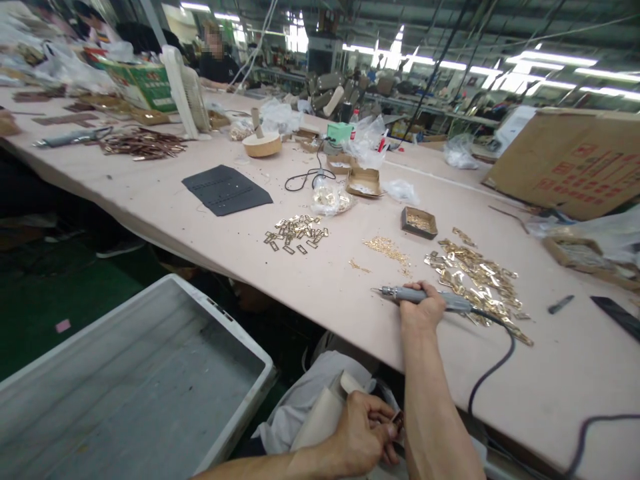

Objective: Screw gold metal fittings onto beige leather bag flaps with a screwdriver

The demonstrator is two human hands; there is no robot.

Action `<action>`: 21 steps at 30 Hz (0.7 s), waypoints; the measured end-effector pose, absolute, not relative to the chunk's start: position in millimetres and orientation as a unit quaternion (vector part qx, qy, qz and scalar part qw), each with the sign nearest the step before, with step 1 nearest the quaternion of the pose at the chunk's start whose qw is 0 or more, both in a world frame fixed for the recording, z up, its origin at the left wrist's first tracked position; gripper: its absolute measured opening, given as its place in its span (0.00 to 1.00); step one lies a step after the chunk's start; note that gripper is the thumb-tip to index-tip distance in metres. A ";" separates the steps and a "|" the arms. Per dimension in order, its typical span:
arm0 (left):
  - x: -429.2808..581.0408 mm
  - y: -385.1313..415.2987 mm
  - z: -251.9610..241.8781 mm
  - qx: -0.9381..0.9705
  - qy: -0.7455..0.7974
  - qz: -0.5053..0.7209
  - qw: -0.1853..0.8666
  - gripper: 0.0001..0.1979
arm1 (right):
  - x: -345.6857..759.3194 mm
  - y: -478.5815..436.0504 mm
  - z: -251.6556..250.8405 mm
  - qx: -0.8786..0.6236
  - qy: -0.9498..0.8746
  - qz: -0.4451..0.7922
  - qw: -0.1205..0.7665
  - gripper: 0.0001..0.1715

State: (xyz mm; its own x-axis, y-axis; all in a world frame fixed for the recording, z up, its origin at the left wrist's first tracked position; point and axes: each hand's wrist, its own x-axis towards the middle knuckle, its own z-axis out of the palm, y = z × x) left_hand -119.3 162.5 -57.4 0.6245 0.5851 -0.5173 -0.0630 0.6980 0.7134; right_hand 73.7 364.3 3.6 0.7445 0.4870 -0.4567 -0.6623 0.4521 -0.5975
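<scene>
My right hand (424, 307) is wrapped round a grey electric screwdriver (456, 302) on the table, its bit pointing left. A black cord runs from the tool's back end. Low in front of me, my left hand (361, 427) is closed, fingers pinched around a small dark brown piece (398, 419) that is partly hidden by my right forearm. Beside that hand lies a beige sheet-like piece (320, 413) over my lap. Gold metal plates (480, 277) are heaped behind the screwdriver. Tiny gold screws (387, 250) lie scattered beyond its tip.
Small metal frames (295, 233) form a pile near a black sheet (227, 190). A small box of gold bits (419, 222) stands farther back. At left is a large grey bin (150, 387). A carton (570, 163) stands at right; a person (217, 63) sits across the table.
</scene>
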 end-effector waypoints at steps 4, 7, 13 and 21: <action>-118.9 163.2 -65.7 0.331 0.387 0.197 0.837 0.22 | 71.5 368.6 -0.5 -0.412 0.104 0.322 0.846 0.11; -119.7 164.0 -69.4 0.330 0.393 0.197 0.836 0.22 | 72.5 370.3 -3.4 -0.417 0.099 0.321 0.845 0.10; -122.4 167.0 -67.5 0.330 0.386 0.196 0.839 0.19 | 69.4 373.0 -3.5 -0.434 0.091 0.302 0.844 0.11; -122.9 165.6 -66.6 0.328 0.396 0.190 0.836 0.18 | 64.9 370.3 2.2 -0.436 0.109 0.283 0.848 0.12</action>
